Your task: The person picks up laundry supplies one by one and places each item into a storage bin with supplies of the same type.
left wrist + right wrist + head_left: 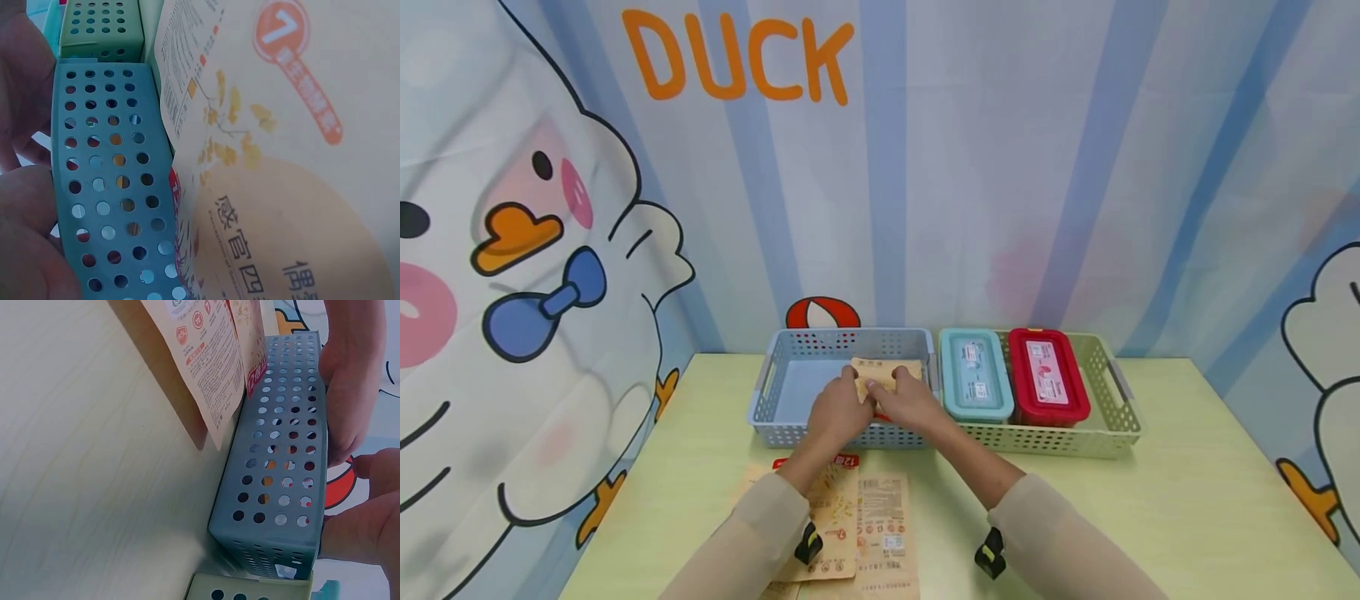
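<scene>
Both hands are over the right part of a blue perforated basket (pixel 797 392). There my left hand (pixel 838 408) and right hand (pixel 913 404) grip a tan printed packet (pixel 887 369) from its two sides, with thumbs close together on the near side. Fingers cover much of the packet. From the wrists, the basket's holed side wall (pixel 103 162) shows, but the packet stays hidden behind it. Nearer to me, under the forearms, lie a flat tan bag with yellow flower print (pixel 835 521) and another bag with printed text (pixel 880 508).
A green perforated basket (pixel 1037 437) stands against the blue one on its right. It holds a teal-lidded box (pixel 977 375) and a red-lidded box (pixel 1048 379). Behind the pale table (pixel 1195 467) hangs a striped curtain (pixel 970 167) with duck drawings.
</scene>
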`<state>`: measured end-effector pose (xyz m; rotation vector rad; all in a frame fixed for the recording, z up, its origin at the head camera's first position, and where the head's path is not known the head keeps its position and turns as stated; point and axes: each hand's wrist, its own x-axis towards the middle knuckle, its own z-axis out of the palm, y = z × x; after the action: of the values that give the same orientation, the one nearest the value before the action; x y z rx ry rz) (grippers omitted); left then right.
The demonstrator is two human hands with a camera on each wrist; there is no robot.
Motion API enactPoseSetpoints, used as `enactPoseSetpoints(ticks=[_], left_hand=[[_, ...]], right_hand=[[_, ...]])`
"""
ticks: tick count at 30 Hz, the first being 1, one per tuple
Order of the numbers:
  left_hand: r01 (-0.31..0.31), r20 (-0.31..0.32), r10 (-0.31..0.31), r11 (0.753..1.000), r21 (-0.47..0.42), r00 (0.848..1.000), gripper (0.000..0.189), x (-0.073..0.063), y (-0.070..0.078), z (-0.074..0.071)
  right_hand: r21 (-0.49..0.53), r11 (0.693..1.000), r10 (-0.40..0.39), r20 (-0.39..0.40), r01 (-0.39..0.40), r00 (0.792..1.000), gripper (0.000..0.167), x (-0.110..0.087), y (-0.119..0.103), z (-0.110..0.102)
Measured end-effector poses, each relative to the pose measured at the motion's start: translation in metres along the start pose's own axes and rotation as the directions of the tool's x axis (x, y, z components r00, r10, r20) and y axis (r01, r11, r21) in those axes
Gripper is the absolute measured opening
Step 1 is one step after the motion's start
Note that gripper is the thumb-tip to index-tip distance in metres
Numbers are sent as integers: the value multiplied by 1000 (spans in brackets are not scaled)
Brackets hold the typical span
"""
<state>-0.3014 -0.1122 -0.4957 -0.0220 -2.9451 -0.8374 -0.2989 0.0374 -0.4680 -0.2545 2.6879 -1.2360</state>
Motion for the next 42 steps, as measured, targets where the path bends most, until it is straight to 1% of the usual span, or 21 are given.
enactPoseSetpoints(ticks=[4,11,16,21,26,29,31,33,37,40,42], left_hand=[[-5,11,5,1000,4,1000,54,-1,1,-1],[-1,38,0,1000,23,999,53,-1,2,-1],[1,54,-2,1000,24,999,53,0,3,0],[4,53,-4,1000,12,999,53,-3,4,-3],[-11,45,10,1000,5,999,51,-3,2,-3],[-31,42,31,999,-10,999,50,-2,-2,-2],[-42,46,43,999,-29,998,50,-2,-4,-3],[-57,56,59,997,-42,997,49,-3,-5,-5],[-90,107,96,994,-63,990,51,-6,-3,-14],[-104,138,109,994,-42,984,52,-8,-1,-24],[-114,147,115,993,-14,982,52,-11,-1,-31]], right_hand=[[9,1000,3,10,-3,1000,76,-1,0,-1],[20,999,-33,14,33,999,74,-3,0,-1],[27,999,-28,15,28,999,73,-6,0,-3],[27,999,-24,-4,24,1000,72,-7,0,-2],[77,996,-44,-46,47,998,68,-8,3,-1],[110,991,-70,-78,79,994,63,-10,5,0],[117,987,-102,-96,113,990,59,-12,7,0],[115,983,-130,-104,141,986,57,-14,8,-2],[95,979,-170,-113,181,979,57,-20,10,-10],[55,976,-203,-105,209,974,58,-23,11,-16],[34,972,-230,-96,234,969,58,-25,11,-19]])
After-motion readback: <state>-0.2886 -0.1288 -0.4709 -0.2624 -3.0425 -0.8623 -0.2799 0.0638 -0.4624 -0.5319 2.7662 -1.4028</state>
